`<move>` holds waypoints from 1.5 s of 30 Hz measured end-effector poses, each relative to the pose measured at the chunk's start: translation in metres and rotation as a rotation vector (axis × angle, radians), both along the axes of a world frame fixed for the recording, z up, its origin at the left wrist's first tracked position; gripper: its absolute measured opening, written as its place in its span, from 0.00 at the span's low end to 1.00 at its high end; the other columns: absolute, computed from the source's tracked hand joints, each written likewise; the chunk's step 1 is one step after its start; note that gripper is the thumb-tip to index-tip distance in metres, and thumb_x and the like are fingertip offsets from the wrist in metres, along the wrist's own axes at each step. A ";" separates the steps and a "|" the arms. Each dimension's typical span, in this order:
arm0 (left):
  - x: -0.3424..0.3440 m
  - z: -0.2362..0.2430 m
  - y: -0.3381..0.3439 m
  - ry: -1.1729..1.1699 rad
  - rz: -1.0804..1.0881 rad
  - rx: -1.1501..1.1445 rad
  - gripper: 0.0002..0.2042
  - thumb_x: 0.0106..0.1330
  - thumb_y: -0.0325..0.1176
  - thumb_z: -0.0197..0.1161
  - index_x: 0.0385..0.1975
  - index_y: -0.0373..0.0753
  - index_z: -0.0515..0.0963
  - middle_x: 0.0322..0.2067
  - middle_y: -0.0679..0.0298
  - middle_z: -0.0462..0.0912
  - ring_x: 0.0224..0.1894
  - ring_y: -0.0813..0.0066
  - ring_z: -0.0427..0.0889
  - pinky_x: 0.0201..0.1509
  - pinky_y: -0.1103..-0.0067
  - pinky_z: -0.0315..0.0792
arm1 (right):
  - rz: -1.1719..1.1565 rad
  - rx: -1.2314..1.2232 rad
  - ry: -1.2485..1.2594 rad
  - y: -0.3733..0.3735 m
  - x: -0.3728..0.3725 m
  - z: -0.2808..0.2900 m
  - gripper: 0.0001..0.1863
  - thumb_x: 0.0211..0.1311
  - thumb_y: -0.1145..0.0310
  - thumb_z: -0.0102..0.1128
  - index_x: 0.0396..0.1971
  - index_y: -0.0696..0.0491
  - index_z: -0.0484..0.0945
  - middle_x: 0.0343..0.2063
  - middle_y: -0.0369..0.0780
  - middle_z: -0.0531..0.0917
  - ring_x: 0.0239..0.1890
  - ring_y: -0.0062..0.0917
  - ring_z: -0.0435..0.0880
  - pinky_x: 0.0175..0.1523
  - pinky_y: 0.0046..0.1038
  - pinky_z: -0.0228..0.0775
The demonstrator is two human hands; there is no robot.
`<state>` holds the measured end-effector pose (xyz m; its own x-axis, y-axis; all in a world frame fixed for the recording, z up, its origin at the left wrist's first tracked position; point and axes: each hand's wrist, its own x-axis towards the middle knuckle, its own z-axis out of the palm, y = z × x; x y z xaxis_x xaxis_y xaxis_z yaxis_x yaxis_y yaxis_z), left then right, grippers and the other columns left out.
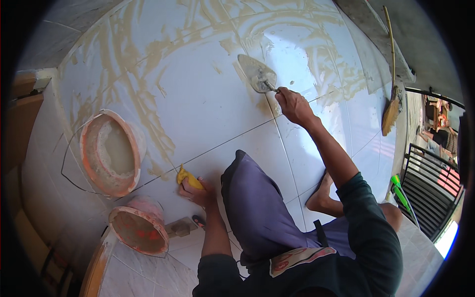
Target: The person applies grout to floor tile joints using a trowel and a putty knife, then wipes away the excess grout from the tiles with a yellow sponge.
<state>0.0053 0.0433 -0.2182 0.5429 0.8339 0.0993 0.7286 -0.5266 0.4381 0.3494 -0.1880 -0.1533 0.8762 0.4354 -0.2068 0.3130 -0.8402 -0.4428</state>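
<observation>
My right hand (293,105) grips the handle of a steel trowel (251,67), whose blade lies on a white tiled floor (193,89) smeared with beige grout along the joints. My left hand (198,190) is closed on a yellow sponge or cloth (187,176), low by a tile joint left of my knee. Left of that hand stands a bucket (88,143) of cloudy liquid with a wire handle. A smaller stained bucket (133,232) sits below it, beside a grey flat tool (179,228) with a dark handle, partly behind my left arm.
A straw broom (390,111) leans at the right. Beyond it are a black metal gate (428,183), a green hose nozzle (400,190) and people (438,136) outside, small and indistinct. Tiled walls (44,138) border the left side. My bent knees and bare foot rest low on the floor.
</observation>
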 end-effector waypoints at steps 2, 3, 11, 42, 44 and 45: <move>-0.001 0.001 0.002 0.016 -0.031 0.052 0.25 0.63 0.40 0.60 0.57 0.37 0.65 0.50 0.46 0.65 0.51 0.42 0.69 0.51 0.51 0.68 | -0.146 -0.013 0.032 -0.014 0.007 0.004 0.16 0.71 0.59 0.50 0.45 0.57 0.75 0.29 0.56 0.83 0.38 0.55 0.82 0.43 0.50 0.74; -0.002 0.000 0.005 0.018 -0.035 0.058 0.25 0.63 0.40 0.60 0.57 0.37 0.65 0.50 0.46 0.65 0.51 0.42 0.69 0.51 0.51 0.68 | -0.232 -0.024 0.108 -0.020 0.013 0.010 0.16 0.71 0.59 0.50 0.44 0.58 0.76 0.30 0.56 0.83 0.38 0.55 0.82 0.43 0.50 0.74; 0.003 0.002 0.000 0.017 -0.052 0.074 0.24 0.64 0.41 0.59 0.57 0.38 0.64 0.50 0.45 0.64 0.51 0.41 0.70 0.49 0.51 0.70 | -0.056 0.080 0.147 -0.002 0.007 -0.001 0.16 0.71 0.59 0.49 0.47 0.55 0.77 0.35 0.57 0.83 0.40 0.55 0.82 0.45 0.47 0.73; -0.030 -0.051 0.020 -0.054 0.020 0.115 0.24 0.62 0.40 0.60 0.57 0.39 0.67 0.50 0.45 0.67 0.54 0.41 0.70 0.52 0.51 0.70 | -0.477 -0.108 0.134 -0.187 0.280 0.049 0.17 0.67 0.59 0.51 0.27 0.59 0.74 0.17 0.41 0.76 0.16 0.28 0.77 0.18 0.35 0.70; -0.042 -0.067 0.027 -0.099 0.033 0.203 0.23 0.66 0.42 0.57 0.56 0.36 0.68 0.51 0.44 0.69 0.54 0.42 0.71 0.52 0.53 0.71 | -0.659 0.029 0.110 -0.205 0.303 0.015 0.20 0.66 0.56 0.53 0.29 0.60 0.76 0.15 0.40 0.75 0.14 0.27 0.76 0.17 0.33 0.69; -0.045 -0.064 0.023 -0.090 0.041 0.201 0.23 0.66 0.42 0.57 0.56 0.36 0.68 0.51 0.44 0.69 0.54 0.42 0.71 0.52 0.53 0.71 | -0.650 0.023 0.118 -0.210 0.319 0.003 0.20 0.66 0.56 0.53 0.29 0.60 0.76 0.15 0.40 0.75 0.14 0.27 0.76 0.17 0.33 0.69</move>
